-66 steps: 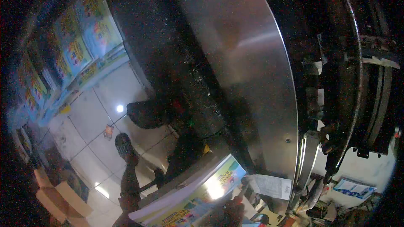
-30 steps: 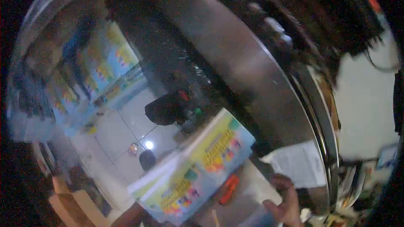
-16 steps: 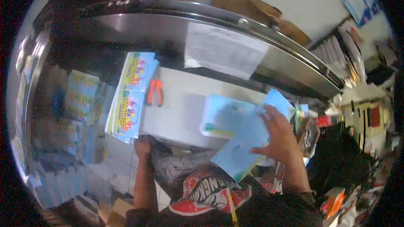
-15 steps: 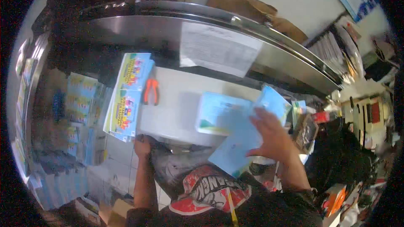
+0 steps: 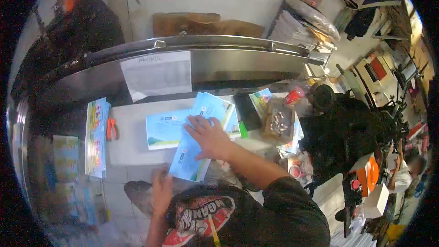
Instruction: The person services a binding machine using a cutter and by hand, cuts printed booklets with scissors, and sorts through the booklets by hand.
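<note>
My right hand (image 5: 209, 138) lies with fingers spread on light-blue printed booklets (image 5: 186, 160), which rest at a slant over the table's front edge. Under and beside them, a blue stack (image 5: 162, 130) sits flat on the white table (image 5: 130, 148). My left hand (image 5: 162, 185) is beside the lower left corner of the slanted booklets; its fingers are blurred, and a grip cannot be made out. At the table's left end stands a stack of yellow-and-blue printed covers (image 5: 96, 137), with orange-handled pliers (image 5: 112, 129) just right of it.
A tray of small metal pieces (image 5: 280, 121), a green object (image 5: 243, 129) and a bottle with a red label (image 5: 295, 95) stand at the right. Behind the table, a paper sheet (image 5: 157, 75) hangs on a metal panel. A person (image 5: 402, 178) is at the far right.
The view has turned to the right. My left hand has moved from beside the printed covers to the slanted booklets' corner. My right hand stays spread on the blue booklets.
</note>
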Demonstrator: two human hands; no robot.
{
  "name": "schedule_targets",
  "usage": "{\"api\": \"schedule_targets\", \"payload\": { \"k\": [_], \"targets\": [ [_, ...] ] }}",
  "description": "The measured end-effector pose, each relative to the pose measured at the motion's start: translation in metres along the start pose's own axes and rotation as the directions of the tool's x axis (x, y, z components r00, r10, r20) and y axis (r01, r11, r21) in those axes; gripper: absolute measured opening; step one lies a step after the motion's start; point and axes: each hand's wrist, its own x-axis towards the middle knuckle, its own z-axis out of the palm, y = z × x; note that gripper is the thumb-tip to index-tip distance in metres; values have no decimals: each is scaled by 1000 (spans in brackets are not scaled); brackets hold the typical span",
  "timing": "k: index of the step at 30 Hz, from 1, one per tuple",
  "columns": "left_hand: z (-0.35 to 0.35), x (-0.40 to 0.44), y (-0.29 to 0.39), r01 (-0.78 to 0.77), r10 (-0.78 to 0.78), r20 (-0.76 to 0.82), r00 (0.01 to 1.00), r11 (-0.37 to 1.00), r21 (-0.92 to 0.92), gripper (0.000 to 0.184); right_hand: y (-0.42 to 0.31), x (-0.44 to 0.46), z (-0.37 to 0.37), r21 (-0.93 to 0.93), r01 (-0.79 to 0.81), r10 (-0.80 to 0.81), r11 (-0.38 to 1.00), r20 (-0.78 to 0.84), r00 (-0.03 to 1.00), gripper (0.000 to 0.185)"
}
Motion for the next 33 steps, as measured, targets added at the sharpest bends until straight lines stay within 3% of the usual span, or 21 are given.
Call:
{"api": "schedule_targets", "payload": {
  "k": [1,2,4,7,8,9,10,12,13,14,15,17,19,20,22,23,24,25,26,27,33],
  "targets": [
    [9,7,20,-30,32,4,999,971,-236,36,0,1,-1,7,-6,6,1000,4,1000,104],
    [14,15,23,-33,31,-10,999,971,-235,36,1,1,-3,10,-12,12,1000,8,1000,104],
    [23,25,26,179,-115,178,977,897,-403,42,5,-2,-3,23,-4,4,1000,21,1000,104],
    [12,28,48,10,-9,3,1000,963,-268,46,12,4,-5,169,-48,39,985,58,998,107],
    [0,42,42,-126,123,-175,977,992,-11,53,19,5,-13,302,-28,6,953,72,997,108],
    [-16,57,55,-199,218,-200,955,974,109,53,24,3,-18,318,33,-53,947,57,997,110],
    [-30,76,71,-251,299,-213,930,942,224,53,17,3,-29,108,57,-69,993,111,991,103],
    [-47,115,78,-252,303,-145,942,922,294,53,5,11,-17,-5,86,-85,996,131,988,95],
    [-50,127,83,-290,330,-145,933,926,243,53,1,12,-11,-132,50,-33,990,125,992,88],
    [-52,138,88,-337,366,-141,920,922,193,53,-2,14,-2,-81,18,-14,997,54,998,71],
    [-57,149,88,-328,361,-155,920,923,201,53,-4,21,-3,-74,34,-30,997,55,998,71],
    [-62,157,71,-293,412,-362,836,894,340,49,-10,23,-14,61,-75,59,995,221,973,61],
    [-64,150,51,-316,406,-403,820,909,274,41,0,27,-19,141,-33,13,989,137,990,48],
    [-62,133,48,-367,289,-515,807,929,-54,43,14,30,-15,216,100,-123,971,97,988,40],
    [-48,104,50,-501,343,-737,583,865,7,45,35,49,-27,195,320,-328,927,10,945,26],
    [-32,90,54,-469,560,-762,325,795,384,46,31,67,-54,164,184,-211,969,163,964,25],
    [-23,70,66,-503,739,-454,498,673,542,49,29,85,-78,104,155,-173,982,196,965,24],
    [-8,62,80,-507,758,-201,620,583,635,49,41,107,-83,5,233,-230,972,201,952,24],
    [7,54,93,-557,718,68,693,474,682,50,47,132,-84,29,184,-186,983,203,961,23],
    [22,55,101,-547,622,207,755,423,722,49,50,154,-86,45,180,-185,983,152,971,22],
    [37,74,83,-525,592,206,779,436,731,52,87,219,-70,127,247,-270,961,225,936,34]
  ]
}}
